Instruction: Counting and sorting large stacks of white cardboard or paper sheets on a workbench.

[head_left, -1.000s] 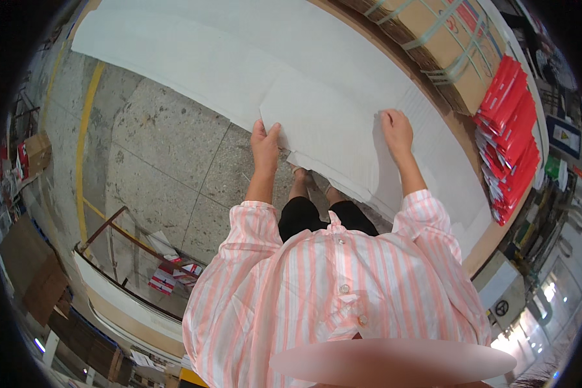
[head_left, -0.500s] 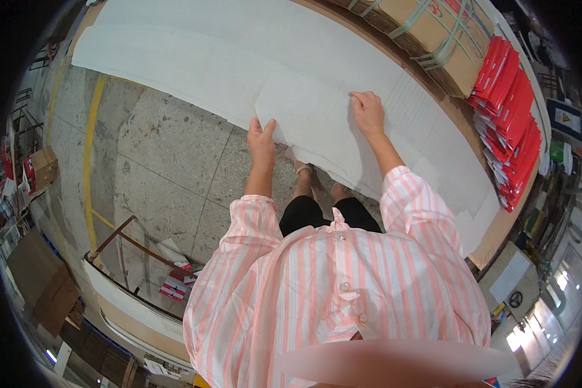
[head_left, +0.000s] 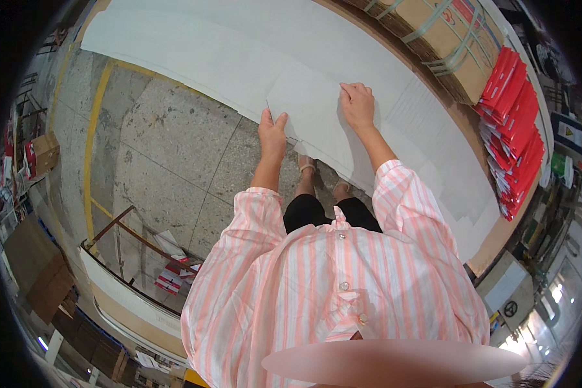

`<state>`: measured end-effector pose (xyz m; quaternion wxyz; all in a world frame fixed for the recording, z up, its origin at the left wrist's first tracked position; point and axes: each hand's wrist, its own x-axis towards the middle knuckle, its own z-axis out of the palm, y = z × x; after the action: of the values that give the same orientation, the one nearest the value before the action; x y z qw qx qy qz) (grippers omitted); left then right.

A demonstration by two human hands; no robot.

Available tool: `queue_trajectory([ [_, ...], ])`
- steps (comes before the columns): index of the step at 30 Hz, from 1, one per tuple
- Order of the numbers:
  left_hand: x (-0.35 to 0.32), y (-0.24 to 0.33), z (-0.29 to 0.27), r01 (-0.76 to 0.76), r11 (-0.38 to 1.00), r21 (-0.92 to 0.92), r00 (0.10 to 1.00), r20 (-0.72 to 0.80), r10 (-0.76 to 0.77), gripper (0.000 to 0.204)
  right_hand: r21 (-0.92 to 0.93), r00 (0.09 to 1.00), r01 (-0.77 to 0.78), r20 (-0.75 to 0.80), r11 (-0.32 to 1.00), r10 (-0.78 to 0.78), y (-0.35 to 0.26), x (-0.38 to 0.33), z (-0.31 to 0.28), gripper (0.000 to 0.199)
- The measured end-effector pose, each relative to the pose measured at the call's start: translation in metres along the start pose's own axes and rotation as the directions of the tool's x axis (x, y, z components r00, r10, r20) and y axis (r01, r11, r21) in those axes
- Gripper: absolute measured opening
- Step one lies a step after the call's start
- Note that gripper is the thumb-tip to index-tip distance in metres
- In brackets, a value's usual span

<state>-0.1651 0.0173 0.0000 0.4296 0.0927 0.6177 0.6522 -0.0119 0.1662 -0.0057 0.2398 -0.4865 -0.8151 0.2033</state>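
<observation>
A loose white sheet (head_left: 312, 97) lies on top of wider white sheets (head_left: 194, 48) that cover the worktable. My left hand (head_left: 273, 134) is at the near left edge of the loose sheet, holding it there; the thumb and forefinger point up and apart, and the other fingers are mostly hidden. Farther over to the right, my right hand (head_left: 359, 107) is closed with bent fingers on the sheet's right part. Its fingertips show only in part. A shadow falls along the sheet below this hand.
At the far right, strapped cardboard (head_left: 456, 48) stands beside a stack of red-and-white packets (head_left: 514, 123). The table's near edge runs just in front of my legs. A metal-framed cart (head_left: 136, 278) stands behind to the left. Yellow lines (head_left: 96, 142) mark the floor.
My right hand has moved left over the sheet, closer to my left hand. My left hand stays at the sheet's edge. The whole view has shifted slightly.
</observation>
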Motion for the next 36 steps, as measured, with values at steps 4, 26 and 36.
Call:
queue_trajectory([
  [4, 0.001, -0.004, -0.004, -0.039, 0.997, 0.061, 0.999, -0.029, 0.041, 0.04, 0.041, 0.982, 0.073, 0.173, 0.996, -0.079, -0.002, 0.005, -0.016, 0.026],
  [26, -0.081, -0.048, 0.103, -0.5, 0.195, 0.844, 0.837, 0.413, 0.36, 0.013, -0.003, 0.8, -0.585, -0.167, 0.811, 0.576, 0.192, -0.254, -0.288, 0.028],
  [36, -0.057, -0.039, 0.12, -0.22, 0.146, 0.964, 0.929, 0.162, 0.332, 0.023, 0.027, 0.754, -0.584, -0.352, 0.811, 0.554, 0.256, -0.322, -0.29, 0.025],
])
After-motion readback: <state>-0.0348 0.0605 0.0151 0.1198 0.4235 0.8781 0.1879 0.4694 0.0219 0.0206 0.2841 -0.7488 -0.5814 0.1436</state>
